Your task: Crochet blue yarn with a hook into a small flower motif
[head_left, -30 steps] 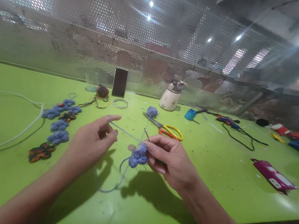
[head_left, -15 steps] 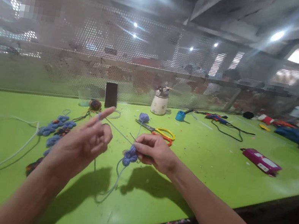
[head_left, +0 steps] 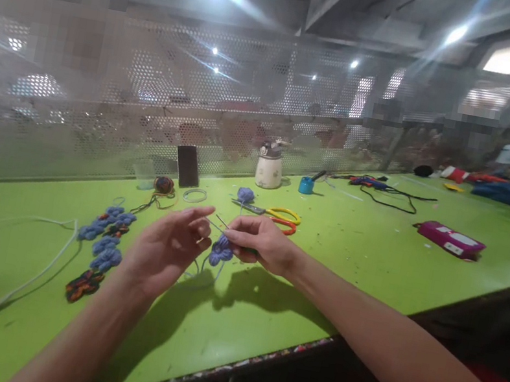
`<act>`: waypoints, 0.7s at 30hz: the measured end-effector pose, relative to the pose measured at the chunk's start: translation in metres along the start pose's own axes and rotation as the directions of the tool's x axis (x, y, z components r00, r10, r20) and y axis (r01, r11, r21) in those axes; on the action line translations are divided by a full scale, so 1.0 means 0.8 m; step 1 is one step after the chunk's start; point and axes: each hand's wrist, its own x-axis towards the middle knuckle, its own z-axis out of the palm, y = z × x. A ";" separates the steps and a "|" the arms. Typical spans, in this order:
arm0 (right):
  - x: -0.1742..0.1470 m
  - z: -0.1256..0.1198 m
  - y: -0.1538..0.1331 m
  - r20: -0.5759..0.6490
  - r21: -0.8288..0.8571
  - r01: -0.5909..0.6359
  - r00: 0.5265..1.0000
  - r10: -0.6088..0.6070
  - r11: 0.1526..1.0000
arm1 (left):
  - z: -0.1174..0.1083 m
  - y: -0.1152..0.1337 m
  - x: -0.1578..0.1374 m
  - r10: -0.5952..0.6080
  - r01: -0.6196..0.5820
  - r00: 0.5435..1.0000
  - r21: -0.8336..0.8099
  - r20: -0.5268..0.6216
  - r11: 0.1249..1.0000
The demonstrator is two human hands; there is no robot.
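My right hand [head_left: 259, 239] pinches a thin metal crochet hook [head_left: 221, 221], its tip pointing up and left. Just under those fingertips hangs a small blue crocheted flower [head_left: 221, 250], with loose yarn [head_left: 195, 267] trailing below it. My left hand [head_left: 177, 240] is close by on the left, index finger stretched toward the hook and the other fingers curled. A strand of blue yarn runs between that index finger and the hook. Behind my right hand lies a blue yarn ball [head_left: 245, 194].
Scissors [head_left: 280, 214] with yellow and red handles lie behind my right hand. Finished crocheted flowers [head_left: 105, 243] and a white cable [head_left: 34, 280] are on the left. Farther back stand a phone [head_left: 187, 166] and a bottle [head_left: 269, 170]. A purple packet [head_left: 448, 240] lies right.
My left hand has come nearer to my right hand, its index finger lowering toward the hook. The yarn span between them is shorter. The camera view has shifted slightly.
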 end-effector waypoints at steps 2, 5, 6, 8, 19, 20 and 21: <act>-0.001 0.003 0.000 -0.021 0.010 0.023 1.000 -0.022 1.000 | 0.000 -0.006 0.000 -0.072 0.073 0.997 -0.060 0.024 0.996; -0.003 0.004 -0.001 -0.032 0.015 0.039 0.999 -0.038 0.999 | -0.005 -0.015 0.000 -0.137 0.142 0.987 -0.062 0.083 0.988; -0.004 0.004 -0.002 -0.031 0.011 0.038 0.999 -0.038 0.999 | -0.007 -0.017 0.000 -0.135 0.139 0.986 -0.036 0.096 0.990; -0.004 0.004 -0.004 -0.021 -0.001 0.034 0.999 -0.034 0.999 | -0.010 -0.018 0.000 -0.133 0.131 0.985 0.020 0.114 0.991; -0.008 0.006 -0.016 0.027 0.112 -0.208 0.978 0.206 0.972 | -0.014 -0.017 0.001 -0.056 0.051 0.997 0.095 0.052 0.994; -0.008 0.007 -0.016 0.021 0.124 -0.212 0.977 0.211 0.969 | -0.014 -0.018 0.002 -0.060 0.054 0.997 0.103 0.056 0.993; -0.008 0.008 -0.015 0.019 0.132 -0.216 0.976 0.215 0.967 | -0.014 -0.019 0.002 -0.063 0.056 0.996 0.110 0.061 0.992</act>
